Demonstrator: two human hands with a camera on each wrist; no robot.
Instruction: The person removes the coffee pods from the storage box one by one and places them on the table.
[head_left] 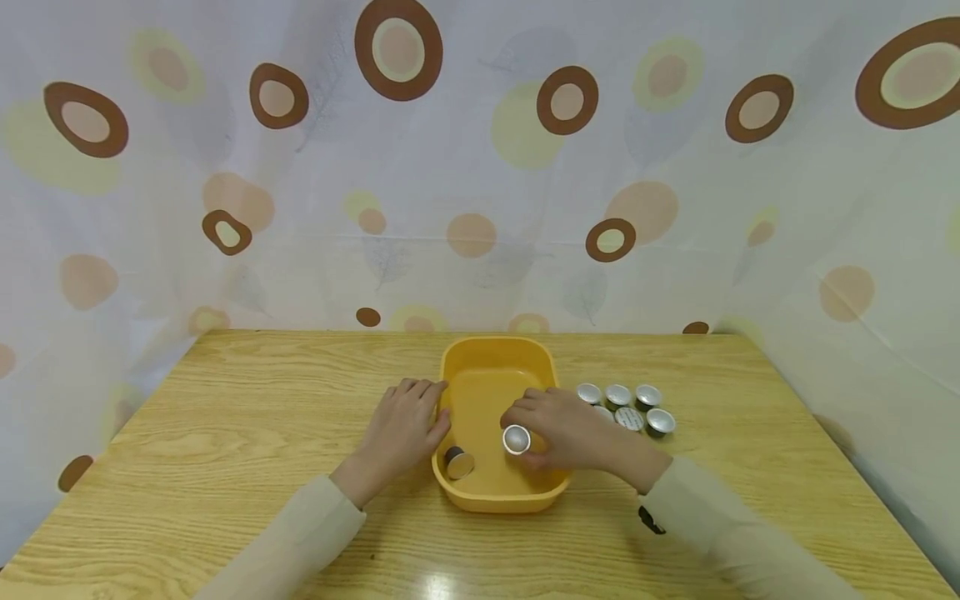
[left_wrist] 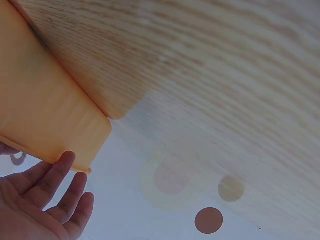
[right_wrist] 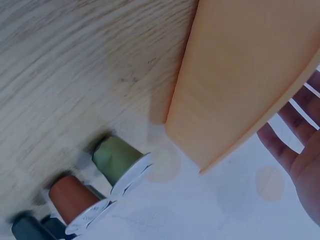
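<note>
In the head view a yellow plastic bin stands on the wooden table. My left hand rests at its left rim, its fingers loosely extended against the edge; the left wrist view shows the fingertips touching the rim. Over the bin's right half, my right hand pinches a coffee capsule, silver lid facing the camera. Another coffee capsule, dark-sided with a tan lid, lies tipped in the bin's near left corner. The held capsule is hidden in the right wrist view, where the bin's wall blocks it.
Right of the bin several coffee capsules stand lid-up close together. The right wrist view shows a green capsule and a reddish-brown capsule among them. A patterned curtain hangs behind the table.
</note>
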